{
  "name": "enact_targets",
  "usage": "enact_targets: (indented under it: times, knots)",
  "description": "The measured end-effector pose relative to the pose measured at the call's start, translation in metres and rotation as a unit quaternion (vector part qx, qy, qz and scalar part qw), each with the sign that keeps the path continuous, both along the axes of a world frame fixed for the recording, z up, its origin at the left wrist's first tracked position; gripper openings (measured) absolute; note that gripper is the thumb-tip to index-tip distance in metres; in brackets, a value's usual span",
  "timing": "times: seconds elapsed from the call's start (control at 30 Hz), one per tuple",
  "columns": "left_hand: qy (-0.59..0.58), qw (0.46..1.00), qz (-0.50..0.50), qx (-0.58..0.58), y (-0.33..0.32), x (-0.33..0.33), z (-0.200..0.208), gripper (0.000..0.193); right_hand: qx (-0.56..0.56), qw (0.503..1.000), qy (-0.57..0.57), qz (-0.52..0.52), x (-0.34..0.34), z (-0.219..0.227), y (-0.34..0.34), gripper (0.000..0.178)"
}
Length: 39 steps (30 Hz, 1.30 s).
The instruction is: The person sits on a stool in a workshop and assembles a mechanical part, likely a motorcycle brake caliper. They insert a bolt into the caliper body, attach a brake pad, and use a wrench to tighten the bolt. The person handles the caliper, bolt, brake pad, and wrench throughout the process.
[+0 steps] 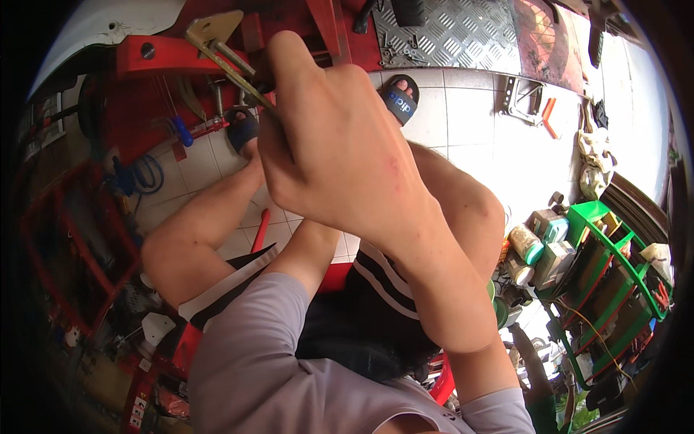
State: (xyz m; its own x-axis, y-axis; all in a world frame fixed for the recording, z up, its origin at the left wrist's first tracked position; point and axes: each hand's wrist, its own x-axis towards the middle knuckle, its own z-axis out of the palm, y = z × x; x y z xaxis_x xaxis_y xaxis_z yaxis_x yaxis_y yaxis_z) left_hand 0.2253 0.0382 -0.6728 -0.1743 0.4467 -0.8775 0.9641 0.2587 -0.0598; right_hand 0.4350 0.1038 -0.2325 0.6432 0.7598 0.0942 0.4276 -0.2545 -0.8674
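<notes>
My right hand (pixel 340 145) is large in the foreground, its fingers curled and closed. From between its thumb and index finger sticks out a brass-coloured metal bracket (pixel 217 29), with a flat plate, a pin and a long thin strip. The bracket's far end lies in front of a red metal bar (pixel 166 59). My left forearm (pixel 307 253) runs up behind the right wrist. The left hand itself is hidden behind the right one, so I cannot see its fingers or what they touch.
A silver tread plate (pixel 463 40) with small metal parts lies on the red platform ahead. Below left of the bar are a blue-handled tool (pixel 182 132) and a coiled blue hose (pixel 148 173). To the right stands a green rack (pixel 614 246) beside several cans and bottles.
</notes>
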Motion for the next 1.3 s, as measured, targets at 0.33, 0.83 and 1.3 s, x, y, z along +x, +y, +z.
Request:
enact_targets:
  times: [0.33,0.83,1.3]
  knots:
    - [-0.131,0.982,0.053,0.127,0.052,0.017,-0.022,0.019,0.094,0.989,-0.093,-0.059,-0.005,0.004,0.005,0.023]
    - [-0.374,0.887,-0.124,-0.241,0.177,0.05,0.244,0.024,0.189,0.951,-0.226,-0.097,-0.016,0.011,0.003,0.018]
    - [-0.691,0.721,0.015,0.039,0.177,0.094,0.421,0.032,0.258,0.919,0.286,-0.087,-0.009,0.006,0.004,0.02]
